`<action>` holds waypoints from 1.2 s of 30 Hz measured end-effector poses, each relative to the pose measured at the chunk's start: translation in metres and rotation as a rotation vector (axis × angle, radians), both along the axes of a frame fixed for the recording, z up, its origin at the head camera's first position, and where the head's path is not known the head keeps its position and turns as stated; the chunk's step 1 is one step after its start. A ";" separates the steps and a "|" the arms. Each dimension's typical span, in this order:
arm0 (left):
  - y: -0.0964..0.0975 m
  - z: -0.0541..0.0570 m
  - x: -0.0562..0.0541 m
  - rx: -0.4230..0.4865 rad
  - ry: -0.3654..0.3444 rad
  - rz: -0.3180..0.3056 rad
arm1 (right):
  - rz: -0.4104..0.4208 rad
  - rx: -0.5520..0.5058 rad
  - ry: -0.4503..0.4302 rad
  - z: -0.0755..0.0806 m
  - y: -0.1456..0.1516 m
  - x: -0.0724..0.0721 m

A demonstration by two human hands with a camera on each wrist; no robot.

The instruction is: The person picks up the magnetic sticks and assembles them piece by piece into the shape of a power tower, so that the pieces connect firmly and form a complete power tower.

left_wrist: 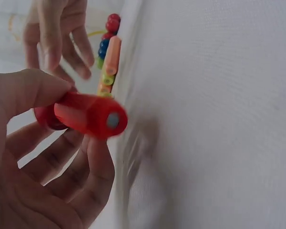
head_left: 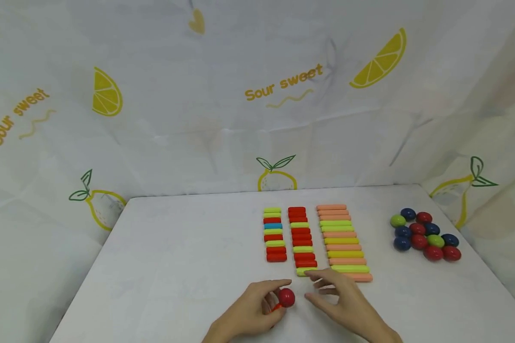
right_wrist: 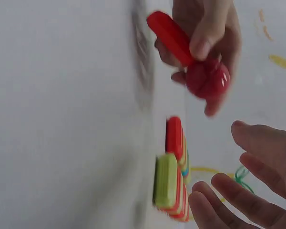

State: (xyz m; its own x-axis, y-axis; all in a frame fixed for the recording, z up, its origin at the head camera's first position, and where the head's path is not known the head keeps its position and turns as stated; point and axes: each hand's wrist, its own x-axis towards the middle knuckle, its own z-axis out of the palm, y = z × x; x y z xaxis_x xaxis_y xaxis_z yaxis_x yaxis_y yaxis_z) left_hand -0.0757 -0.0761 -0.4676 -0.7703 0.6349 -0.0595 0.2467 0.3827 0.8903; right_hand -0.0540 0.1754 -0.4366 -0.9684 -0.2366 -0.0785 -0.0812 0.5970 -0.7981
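Note:
My left hand (head_left: pixel 257 307) pinches a red stick with a glossy red ball (head_left: pixel 287 297) at its far end, near the table's front. In the left wrist view the red stick (left_wrist: pixel 88 114) lies between thumb and fingers, a pale grey spot in its end. My right hand (head_left: pixel 345 302) is just to the right, fingers spread and slightly bent, holding nothing. Its fingertips overlap the nearest lime stick (head_left: pixel 302 272) of the middle column in the head view. Seen from the right wrist, the thumb (right_wrist: pixel 257 138) and fingers stand apart from the red ball (right_wrist: pixel 209 80).
Red, lime and blue sticks form a left column (head_left: pixel 273 237) and a middle column (head_left: pixel 301 243). Longer peach, lime and yellow sticks (head_left: pixel 342 241) line up right of them. Several blue, red and green balls (head_left: pixel 419 242) cluster at the right. A white printed cloth (head_left: pixel 223 157) hangs behind the white table (head_left: pixel 167 257).

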 end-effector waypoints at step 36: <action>-0.025 0.004 0.005 -0.222 0.089 0.028 | -0.394 0.529 0.235 -0.021 0.169 -0.065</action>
